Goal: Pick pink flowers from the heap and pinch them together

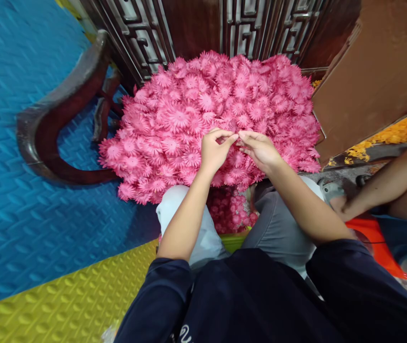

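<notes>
A large heap of pink artificial flower heads (178, 119) is piled in front of me, petals spread and overlapping. Over its near half, my left hand (216, 147) is closed in a pinch, thumb against fingers. My right hand (259, 148) meets it fingertip to fingertip, thumb and forefinger pressed together and the other fingers loosely curled. Whatever lies between the fingertips is too small to make out against the pink behind. More pink flowers (234, 209) lie lower down, between my knees.
A dark curved wooden armrest (66, 95) stands left of the heap, over blue matting (28, 214). Carved dark wood panels (198, 28) rise behind. At right are a brown cardboard sheet (375, 71), orange flowers (392, 136) and another person's leg (385, 183).
</notes>
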A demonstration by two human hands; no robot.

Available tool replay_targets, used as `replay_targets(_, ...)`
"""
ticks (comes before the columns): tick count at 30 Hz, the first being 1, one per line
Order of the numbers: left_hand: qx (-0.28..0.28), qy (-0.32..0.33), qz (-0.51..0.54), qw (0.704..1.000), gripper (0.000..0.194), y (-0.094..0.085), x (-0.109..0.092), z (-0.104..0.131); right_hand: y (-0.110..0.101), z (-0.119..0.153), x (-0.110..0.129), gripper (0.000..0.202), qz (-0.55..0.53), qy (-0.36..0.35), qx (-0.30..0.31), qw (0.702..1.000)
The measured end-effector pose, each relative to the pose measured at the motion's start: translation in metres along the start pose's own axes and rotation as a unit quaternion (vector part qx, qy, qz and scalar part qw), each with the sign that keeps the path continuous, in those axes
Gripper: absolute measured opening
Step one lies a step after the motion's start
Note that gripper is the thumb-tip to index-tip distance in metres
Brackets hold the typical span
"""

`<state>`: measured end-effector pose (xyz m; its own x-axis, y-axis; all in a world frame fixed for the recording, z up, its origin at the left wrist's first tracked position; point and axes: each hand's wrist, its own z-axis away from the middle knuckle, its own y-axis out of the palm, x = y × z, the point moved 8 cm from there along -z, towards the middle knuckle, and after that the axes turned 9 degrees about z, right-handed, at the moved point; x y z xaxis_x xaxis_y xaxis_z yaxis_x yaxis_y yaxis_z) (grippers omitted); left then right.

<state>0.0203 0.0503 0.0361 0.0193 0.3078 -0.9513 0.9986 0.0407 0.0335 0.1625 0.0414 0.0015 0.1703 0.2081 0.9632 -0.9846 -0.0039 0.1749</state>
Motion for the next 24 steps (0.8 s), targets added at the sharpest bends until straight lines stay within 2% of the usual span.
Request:
replay_targets(6, 0.005, -0.080, 0.089, 0.993, 0.008, 0.001, 0.013, -0.002, -0.001, -0.001, 0.000, 0.037, -0.016, 0.011, -0.001, 1.000)
replay_targets(11, 0.003, -0.124, 0.144, 0.982, 0.013, 0.003, 0.018, -0.002, -0.003, 0.000, 0.004, 0.014, -0.023, 0.027, -0.036, 0.999)
replay_targets(13, -0.009, -0.123, 0.139, 0.983, 0.012, 0.001, 0.021, -0.004, -0.008, -0.001, 0.003, 0.014, -0.034, 0.042, -0.068, 0.996)
replay_targets(15, -0.043, -0.092, 0.112, 0.989, 0.010, -0.009, 0.021, -0.007, -0.016, -0.002, 0.003, 0.019, -0.046, 0.050, -0.099, 0.993)
replay_targets(17, -0.093, -0.028, 0.058, 0.994, 0.010, -0.024, 0.018, -0.011, -0.023, -0.005, 0.004, 0.016, -0.042, 0.036, -0.111, 0.992)
replay_targets(19, -0.158, 0.043, 0.005, 0.987, 0.022, -0.043, 0.012, -0.012, -0.030, -0.009, 0.008, 0.010, -0.019, 0.010, -0.114, 0.993)
replay_targets(21, -0.207, 0.084, -0.023, 0.974, 0.034, -0.056, 0.007, -0.012, -0.035, -0.010, 0.010, 0.017, -0.003, -0.010, -0.116, 0.993)
replay_targets(22, -0.213, 0.091, -0.026, 0.973, 0.037, -0.059, 0.006, -0.012, -0.036, -0.010, 0.011, 0.018, -0.003, -0.013, -0.113, 0.994)
replay_targets(24, -0.174, 0.083, -0.019, 0.981, 0.037, -0.053, 0.005, -0.015, -0.031, -0.010, 0.011, 0.017, -0.012, -0.014, -0.090, 0.996)
